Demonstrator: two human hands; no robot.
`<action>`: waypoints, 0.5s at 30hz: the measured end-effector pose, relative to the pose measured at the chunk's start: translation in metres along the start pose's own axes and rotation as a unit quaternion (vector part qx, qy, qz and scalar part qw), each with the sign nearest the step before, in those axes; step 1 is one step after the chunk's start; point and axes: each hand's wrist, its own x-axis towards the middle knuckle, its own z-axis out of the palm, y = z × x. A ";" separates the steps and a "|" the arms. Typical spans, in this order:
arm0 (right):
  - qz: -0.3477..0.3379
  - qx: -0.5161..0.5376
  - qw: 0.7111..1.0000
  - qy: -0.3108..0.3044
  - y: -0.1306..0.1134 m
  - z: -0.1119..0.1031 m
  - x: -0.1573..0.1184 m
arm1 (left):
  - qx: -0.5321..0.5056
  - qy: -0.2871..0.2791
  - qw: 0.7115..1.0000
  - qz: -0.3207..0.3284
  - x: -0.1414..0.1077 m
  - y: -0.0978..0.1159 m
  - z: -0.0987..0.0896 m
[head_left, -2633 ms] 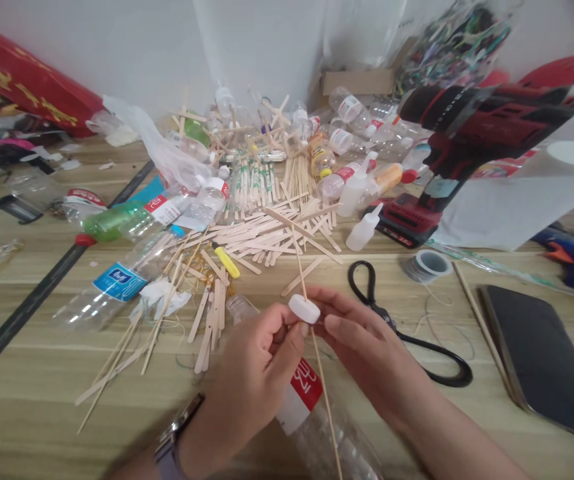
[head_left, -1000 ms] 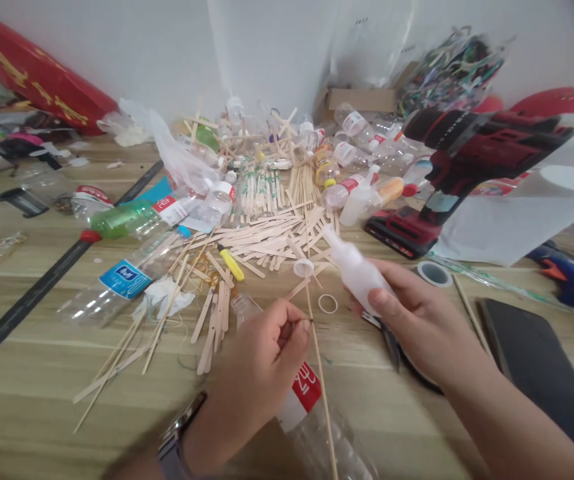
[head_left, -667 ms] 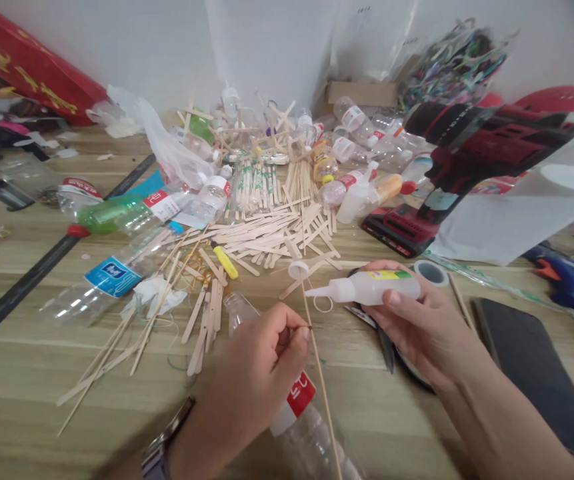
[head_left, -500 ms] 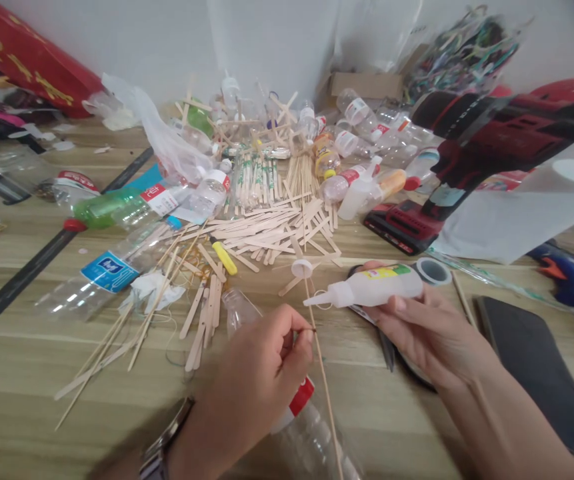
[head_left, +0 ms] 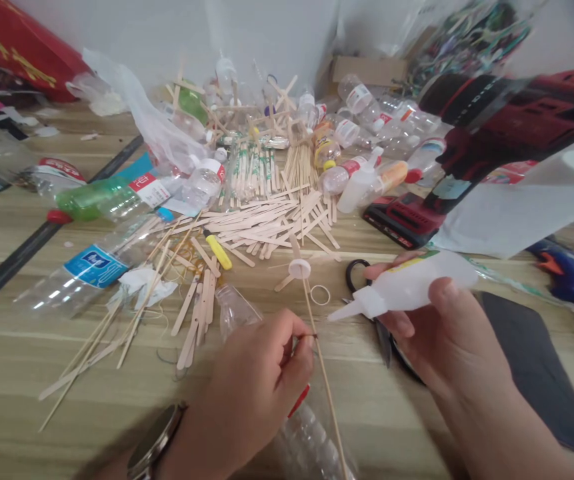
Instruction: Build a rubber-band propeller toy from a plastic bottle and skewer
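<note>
drill (head_left: 507, 140): red and black. in front of it, squeeze bottle (head_left: 413, 285): translucent white, yellow-green label. left of it, nearer: cap (head_left: 299, 269) white, stick (head_left: 327, 383) pale tan. farther left of it: yellow tool (head_left: 219, 253), black end; clear bottle (head_left: 91, 267), blue-and-white label; red banner (head_left: 31, 47), yellow markings. table (head_left: 11, 380) beneath it: tan, streaked grain.

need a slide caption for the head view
Left hand at a thin stick, right hand gripping a white bottle.
</note>
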 end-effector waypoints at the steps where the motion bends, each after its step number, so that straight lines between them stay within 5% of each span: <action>1: -0.002 0.001 1.000 0.007 0.000 0.001 0.001 | 0.005 0.000 1.000 0.003 0.000 -0.001 0.000; 9: -0.040 0.013 0.999 0.024 -0.011 0.025 0.012 | 0.052 0.019 0.998 0.018 0.000 -0.005 0.001; 15: -0.018 0.160 0.987 -0.008 -0.018 0.069 0.025 | 0.039 0.053 0.998 -0.010 -0.003 0.000 0.003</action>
